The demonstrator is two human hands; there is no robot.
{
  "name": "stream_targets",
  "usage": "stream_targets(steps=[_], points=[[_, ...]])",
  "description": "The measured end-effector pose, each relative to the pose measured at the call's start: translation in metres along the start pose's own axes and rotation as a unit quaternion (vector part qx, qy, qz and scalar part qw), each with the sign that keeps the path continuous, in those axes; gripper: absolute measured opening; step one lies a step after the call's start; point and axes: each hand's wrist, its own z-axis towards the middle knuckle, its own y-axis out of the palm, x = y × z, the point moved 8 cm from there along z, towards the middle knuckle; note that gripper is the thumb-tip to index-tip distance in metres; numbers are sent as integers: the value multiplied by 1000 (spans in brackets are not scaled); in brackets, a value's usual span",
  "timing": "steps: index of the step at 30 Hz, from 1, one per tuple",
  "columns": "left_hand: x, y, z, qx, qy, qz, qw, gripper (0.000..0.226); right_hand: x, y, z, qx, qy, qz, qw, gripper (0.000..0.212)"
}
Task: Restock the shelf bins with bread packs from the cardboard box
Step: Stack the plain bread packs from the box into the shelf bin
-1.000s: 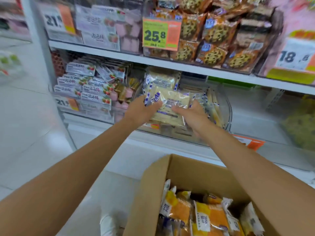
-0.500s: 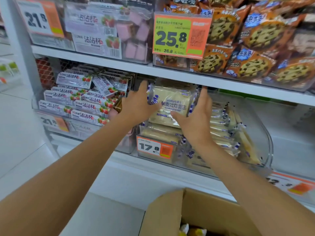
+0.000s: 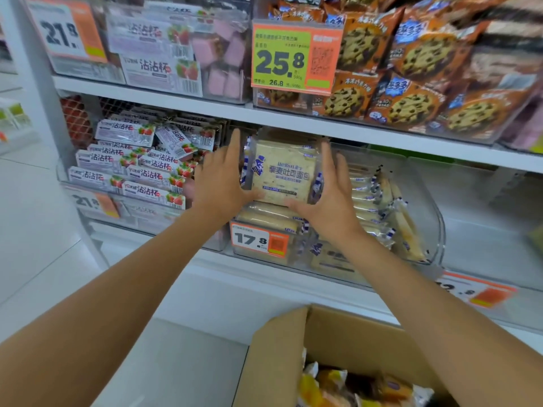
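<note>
Bread pack [image 3: 283,171] pressed between straight fingers of left hand [image 3: 219,183] and right hand [image 3: 332,198], thumbs at lower edge, atop packs [image 3: 266,214] in clear bin [image 3: 438,230]

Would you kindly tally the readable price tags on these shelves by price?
21.8 tags: 2
25.8 tag: 1
17.8 tag: 1
12.8 tag, blurry: 1
Total: 5

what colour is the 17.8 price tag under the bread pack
The price tag is white with black digits, orange on its right; best in the head view.
</note>
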Motion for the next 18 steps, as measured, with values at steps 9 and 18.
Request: stream_targets(steps=[9,18], points=[[67,19,-115,-62,-18,-216,974,12,13,-49,-94,29,-15,-62,998,21],[125,152,-255,-321,-44,-221,920,20,188,-76,-282,-188,227,-71,953,21]])
